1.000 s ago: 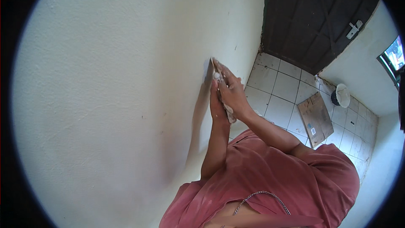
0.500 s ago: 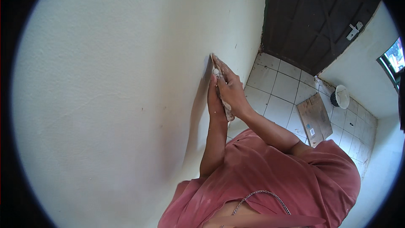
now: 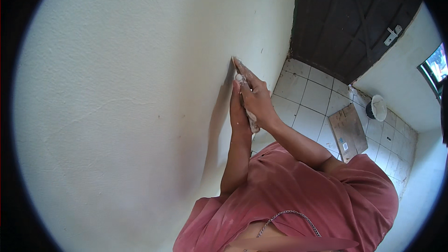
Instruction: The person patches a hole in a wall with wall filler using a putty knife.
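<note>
- The flat tool [image 3: 239, 78] is held between both hands, near the wall [image 3: 140, 88] on the left; whether its far edge is touching cannot be told.
- The right hand [image 3: 257, 101] is partly closed on the tool's right side, with fingers stretched toward the far end.
- The left hand [image 3: 237, 105] is set along the left side; its fingers are mostly hidden, so how far it is closed cannot be told.
- Pressure is best shared evenly by both hands, with the edge laid at a steady, shallow angle.
- White paste [image 3: 252, 118] is best wiped from the near end, lest the grip be made slippery.
</note>
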Motion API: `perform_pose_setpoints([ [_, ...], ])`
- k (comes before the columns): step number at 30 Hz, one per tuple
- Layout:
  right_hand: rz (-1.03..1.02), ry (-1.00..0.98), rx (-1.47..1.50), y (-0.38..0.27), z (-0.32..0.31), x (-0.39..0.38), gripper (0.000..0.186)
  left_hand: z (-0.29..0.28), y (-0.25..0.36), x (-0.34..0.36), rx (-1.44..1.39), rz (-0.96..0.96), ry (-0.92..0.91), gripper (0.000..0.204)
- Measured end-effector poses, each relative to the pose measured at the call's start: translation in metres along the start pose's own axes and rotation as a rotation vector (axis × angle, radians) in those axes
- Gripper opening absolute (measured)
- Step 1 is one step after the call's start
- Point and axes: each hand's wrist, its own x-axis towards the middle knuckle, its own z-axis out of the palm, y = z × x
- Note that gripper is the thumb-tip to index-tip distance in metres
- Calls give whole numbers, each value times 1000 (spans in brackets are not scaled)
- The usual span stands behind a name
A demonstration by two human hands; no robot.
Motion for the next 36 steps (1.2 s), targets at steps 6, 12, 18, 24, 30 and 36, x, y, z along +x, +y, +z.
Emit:
perform_pose_setpoints([
  [6,-195,32,-6,15,1,5,47,2,-2,0,-28,28,22,51],
  [12,-167,73,-29,6,4,5,47,14,14,-2,98,6,-11,48],
  [18,-291,137,-174,18,5,10,46,15,4,0,-50,69,147,48],
  [24,-174,60,-56,19,-2,11,45,6,2,4,-2,42,-23,46],
  [30,-135,35,-12,21,-2,13,44,7,1,7,-12,23,60,46],
  [36,-298,31,-146,20,-7,7,45,11,0,3,-4,46,-12,48],
])
